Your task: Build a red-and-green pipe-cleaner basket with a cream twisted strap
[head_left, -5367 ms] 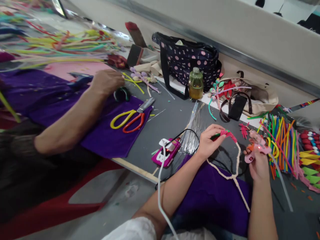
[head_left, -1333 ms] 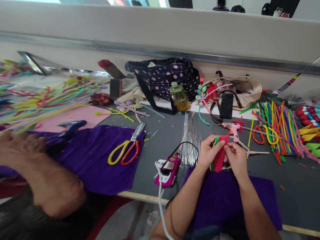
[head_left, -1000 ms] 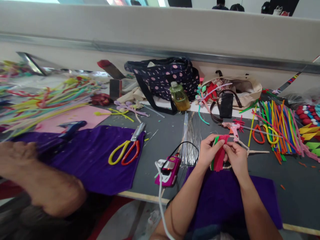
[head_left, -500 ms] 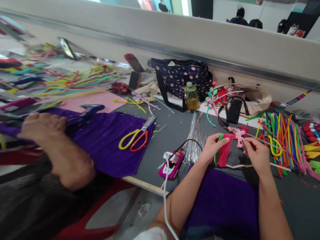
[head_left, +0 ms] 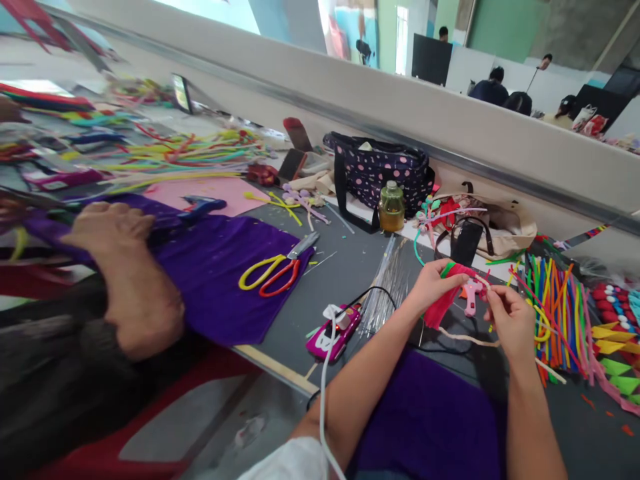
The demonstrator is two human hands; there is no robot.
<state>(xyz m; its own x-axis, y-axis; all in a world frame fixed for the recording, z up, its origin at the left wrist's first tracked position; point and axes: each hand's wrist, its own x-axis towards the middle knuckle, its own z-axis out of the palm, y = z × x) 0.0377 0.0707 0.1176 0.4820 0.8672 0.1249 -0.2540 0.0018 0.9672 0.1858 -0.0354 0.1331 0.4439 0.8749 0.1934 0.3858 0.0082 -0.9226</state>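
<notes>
My left hand [head_left: 439, 288] grips a red-pink fuzzy panel [head_left: 440, 308] with a green edge, thumb on its front. My right hand [head_left: 510, 313] is closed in a pinch at the panel's upper right, on the end of a pale pink pipe cleaner [head_left: 479, 276] that runs along the top edge. Just behind, between my hands, is a small pink glue gun [head_left: 471, 298], with a red light showing. A longer pale pipe cleaner [head_left: 467, 337] curves from the panel's lower edge toward my right wrist.
Colored pipe cleaners [head_left: 560, 313] lie to the right. Clear glue sticks [head_left: 383, 293], a magenta power box [head_left: 334, 337] with a white cable, and scissors [head_left: 280, 267] lie leftward. Behind stand a bottle [head_left: 391, 208] and a dotted bag [head_left: 385, 167]. A co-worker's arm [head_left: 133, 287] rests at left.
My right hand has drawn in against the panel's top edge with the pale pipe cleaner. The panel has tilted in my left hand. The camera view has shifted, showing more of the background.
</notes>
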